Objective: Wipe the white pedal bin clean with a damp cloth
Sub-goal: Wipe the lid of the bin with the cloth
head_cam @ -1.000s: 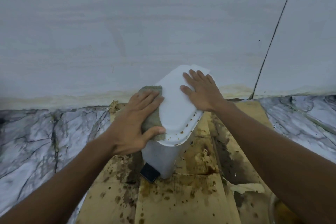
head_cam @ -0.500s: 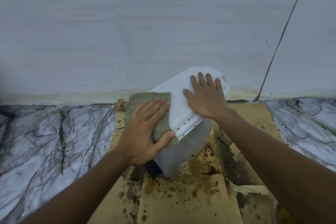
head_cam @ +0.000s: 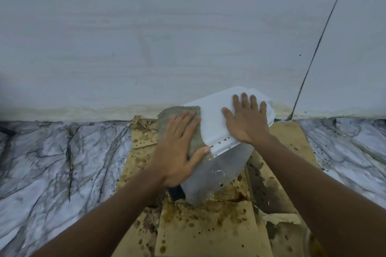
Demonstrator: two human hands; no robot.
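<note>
**Two hands at work: one wipes, one steadies**

The white pedal bin (head_cam: 217,175) sits on stained cardboard (head_cam: 208,225) by the wall (head_cam: 146,37). The right hand (head_cam: 246,119) lies flat on the lid (head_cam: 213,125), fingers straight and slightly spread, likely bracing it. The left hand (head_cam: 177,150) presses the cloth (head_cam: 167,115) onto the lid's left edge with flat fingers and the thumb out.

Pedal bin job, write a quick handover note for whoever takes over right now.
Left hand presses the cloth flat on the left end of the lid.
Right hand lies flat on the lid's right part.
The bin looks tipped, on stained cardboard by the wall.
Done: cannot tell how much is wiped.
Left: brown specks along the lid's front edge, then the bin's body and the pedal.
</note>
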